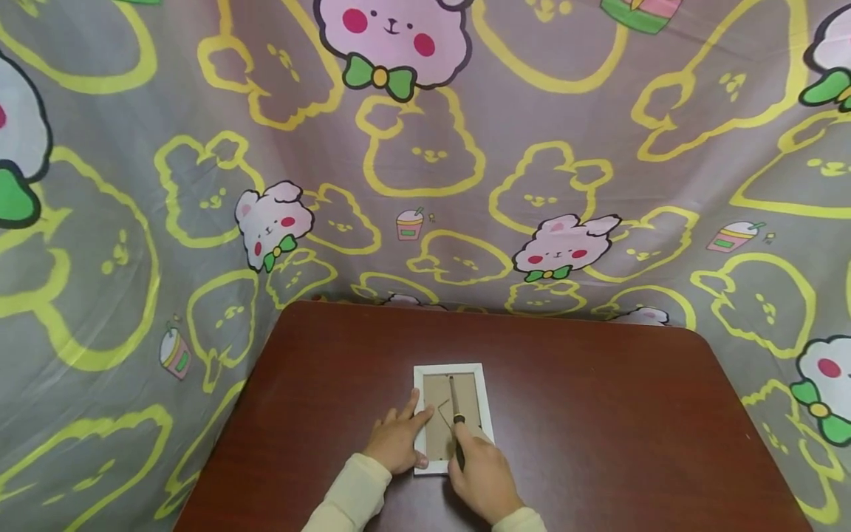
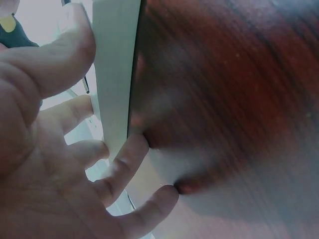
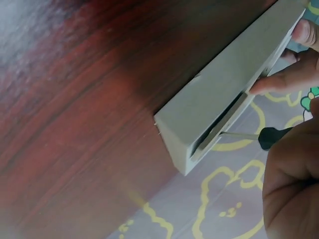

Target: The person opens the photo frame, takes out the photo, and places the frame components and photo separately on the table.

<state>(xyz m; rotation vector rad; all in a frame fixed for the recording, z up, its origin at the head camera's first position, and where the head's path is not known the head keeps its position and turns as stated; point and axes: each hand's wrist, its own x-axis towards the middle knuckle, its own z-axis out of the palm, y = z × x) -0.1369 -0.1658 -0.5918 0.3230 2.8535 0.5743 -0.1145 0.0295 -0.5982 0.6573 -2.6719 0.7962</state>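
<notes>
A small white picture frame (image 1: 448, 369) lies on the table with its brown backing board (image 1: 435, 436) facing up. My right hand (image 1: 487, 476) grips the dark handle of a screwdriver (image 1: 455, 399), whose thin shaft reaches over the board. Its tip is at the far inner edge of the frame; in the right wrist view the screwdriver (image 3: 271, 137) meets the board's edge beside a dark gap. My left hand (image 1: 397, 443) rests along the frame's left side, index finger over the board and thumb by the near corner. In the left wrist view, other fingers (image 2: 155, 209) spread onto the tabletop.
The reddish-brown wooden table (image 1: 598, 414) extends around the frame on all sides. Behind and beside it hangs a grey curtain (image 1: 425, 162) printed with yellow outlines and white bunnies. A thin bent dark line marks the backing board.
</notes>
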